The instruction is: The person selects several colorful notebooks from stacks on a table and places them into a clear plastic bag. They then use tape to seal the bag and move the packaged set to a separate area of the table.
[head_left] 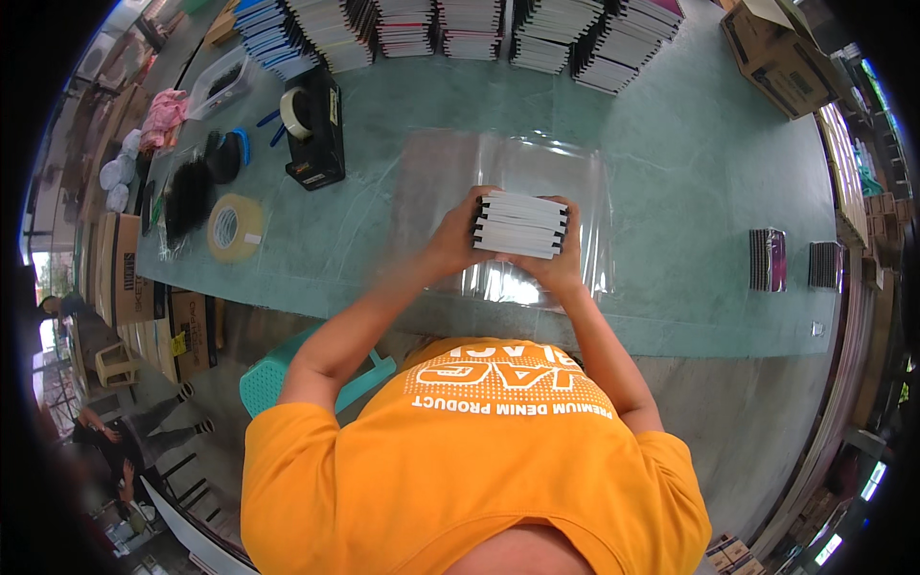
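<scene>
Between my two hands is a small stack of notebooks (520,226), white page edges facing up, with black binding showing at the left and right sides. My left hand (458,233) is closed around the stack's left side, and my right hand (559,268) grips its right side and near edge. Beneath the stack, clear plastic sheets (436,172) lie flat on the green table (690,192), shiny with reflections.
Tall stacks of notebooks (470,34) line the far edge. A black tape dispenser (316,134), a tape roll (230,228) and a brush (225,158) lie at left. Two small notebook packs (767,259) are at right, a cardboard box (781,62) far right. A turquoise stool (278,374) stands below.
</scene>
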The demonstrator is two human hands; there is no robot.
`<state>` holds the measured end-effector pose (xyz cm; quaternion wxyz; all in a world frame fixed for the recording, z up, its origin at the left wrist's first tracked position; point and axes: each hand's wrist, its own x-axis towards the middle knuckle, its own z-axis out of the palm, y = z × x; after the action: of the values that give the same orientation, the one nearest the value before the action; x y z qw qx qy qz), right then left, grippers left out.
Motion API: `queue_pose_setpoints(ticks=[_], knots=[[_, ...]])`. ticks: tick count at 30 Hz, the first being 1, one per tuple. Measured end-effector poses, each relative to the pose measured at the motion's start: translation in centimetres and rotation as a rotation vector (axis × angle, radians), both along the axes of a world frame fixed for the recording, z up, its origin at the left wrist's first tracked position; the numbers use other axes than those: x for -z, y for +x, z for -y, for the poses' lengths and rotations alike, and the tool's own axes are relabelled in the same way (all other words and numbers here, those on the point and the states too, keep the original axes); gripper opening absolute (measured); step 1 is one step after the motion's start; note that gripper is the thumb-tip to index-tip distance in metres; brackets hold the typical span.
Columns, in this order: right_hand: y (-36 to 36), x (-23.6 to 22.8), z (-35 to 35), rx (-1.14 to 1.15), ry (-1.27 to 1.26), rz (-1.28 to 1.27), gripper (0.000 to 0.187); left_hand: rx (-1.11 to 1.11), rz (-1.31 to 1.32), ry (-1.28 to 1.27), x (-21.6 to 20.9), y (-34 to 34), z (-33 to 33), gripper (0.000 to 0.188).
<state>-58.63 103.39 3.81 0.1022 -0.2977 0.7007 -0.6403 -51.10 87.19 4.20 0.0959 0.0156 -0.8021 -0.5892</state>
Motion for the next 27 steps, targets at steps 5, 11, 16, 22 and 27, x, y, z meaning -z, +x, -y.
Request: queue_pose_setpoints(ticks=[5, 11, 16, 22, 27], knots=[[0.3, 3.8, 0.0, 0.03, -0.046, -0.021, 0.09, 0.058, 0.008, -0.019, 3.3, 0.0, 0.5, 0.075], [-1.8, 3.2, 0.2, -0.1, 0.158, 0.273, 0.086, -0.034, 0.109, 0.057, 2.9, -0.8, 0.3, 0.078], [-5.7, -1.6, 1.1, -0.033, 0.494, 0.417, 0.065, 0.143, 0.511, 0.533, -2.3, -3.8, 0.8, 0.074], [-5.8, 1.4, -2.1, 0.175, 0.807, -0.313, 0.043, 0.063, 0.736, 0.574, -0.9, -3.4, 1.8, 0.071], [-4.8, 6.1, -3.6, 0.331, 0.899, -0.631, 0.043, 0.045, 0.796, 0.485, -0.7, -3.7, 1.9, 0.074]])
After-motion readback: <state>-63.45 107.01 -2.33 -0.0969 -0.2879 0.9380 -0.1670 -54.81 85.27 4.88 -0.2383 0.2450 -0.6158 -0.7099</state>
